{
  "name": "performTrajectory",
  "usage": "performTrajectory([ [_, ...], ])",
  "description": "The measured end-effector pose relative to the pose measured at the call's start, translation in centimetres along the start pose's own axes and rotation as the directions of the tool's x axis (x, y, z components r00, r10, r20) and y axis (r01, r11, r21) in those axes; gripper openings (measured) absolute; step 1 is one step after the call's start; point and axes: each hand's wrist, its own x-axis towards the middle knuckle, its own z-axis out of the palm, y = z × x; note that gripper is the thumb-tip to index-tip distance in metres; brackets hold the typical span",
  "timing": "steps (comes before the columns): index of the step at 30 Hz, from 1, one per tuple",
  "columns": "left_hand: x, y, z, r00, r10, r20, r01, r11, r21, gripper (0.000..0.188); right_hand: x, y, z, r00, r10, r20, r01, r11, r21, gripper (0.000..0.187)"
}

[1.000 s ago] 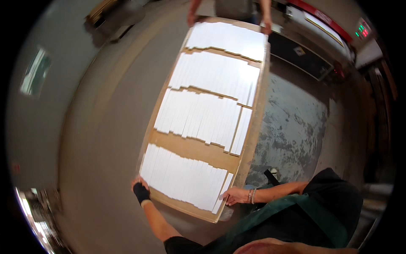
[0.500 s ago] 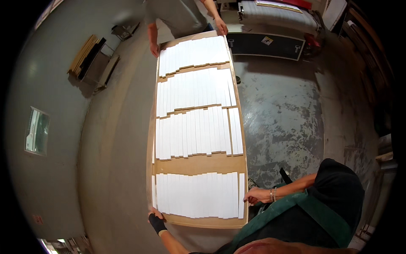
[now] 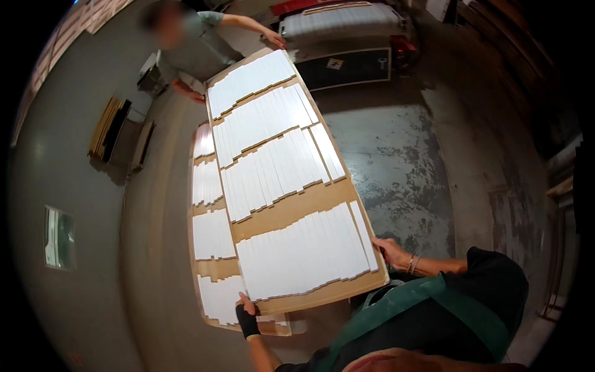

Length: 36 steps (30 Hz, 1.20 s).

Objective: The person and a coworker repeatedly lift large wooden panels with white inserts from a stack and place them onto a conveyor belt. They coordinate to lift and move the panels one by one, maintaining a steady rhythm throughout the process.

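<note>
A long brown board carries several rows of narrow white strips laid side by side. My left hand, in a black fingerless wrap, grips its near left corner. On the near right edge my right hand is closed around the rim, its fingers partly hidden under the board. A co-worker's hands hold the far end. The board is raised and slanted over a second, similar board with white strips, whose right part it covers.
The co-worker stands at the far left end. Beyond, to the right, is a black case-like panel below a white-topped machine. A rack with brown and black boards stands by the left wall. Worn grey floor lies right of the board.
The top board has been lifted and shifted to the right at its near end, now tilted, uncovering the left side of the board beneath. Both my hands and the co-worker's moved with it.
</note>
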Motion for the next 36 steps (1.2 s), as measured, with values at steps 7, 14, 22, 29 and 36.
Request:
performTrajectory([
  [7, -1.0, 3.7, 10.0, 0.987, 0.016, 0.159, 0.039, 0.941, -0.337, 0.057, -3.5, -3.4, -9.2, 0.898, -0.365, -0.245, 0.377, 0.926, 0.004, 0.039],
  [14, 4.0, 7.3, 17.4, 0.967, 0.193, 0.164, 0.013, 0.610, -0.792, 0.047, -3.4, -8.8, -13.8, 0.755, -0.586, -0.295, 0.595, 0.801, -0.068, 0.035],
  [22, 1.8, 25.3, 15.6, 0.923, 0.386, -0.006, -0.310, 0.733, -0.606, 0.055, -2.1, -12.3, -18.4, 0.683, -0.626, -0.376, 0.659, 0.750, -0.052, 0.036],
  [29, 3.2, 31.0, 16.7, 0.904, 0.396, 0.162, -0.218, 0.752, -0.622, 0.057, -1.7, -14.4, -19.8, 0.636, -0.628, -0.449, 0.673, 0.736, -0.076, 0.038],
  [36, 6.2, 30.3, 18.5, 0.900, 0.380, 0.216, -0.135, 0.712, -0.689, 0.057, -1.8, -15.0, -17.7, 0.628, -0.602, -0.493, 0.684, 0.730, -0.021, 0.037],
])
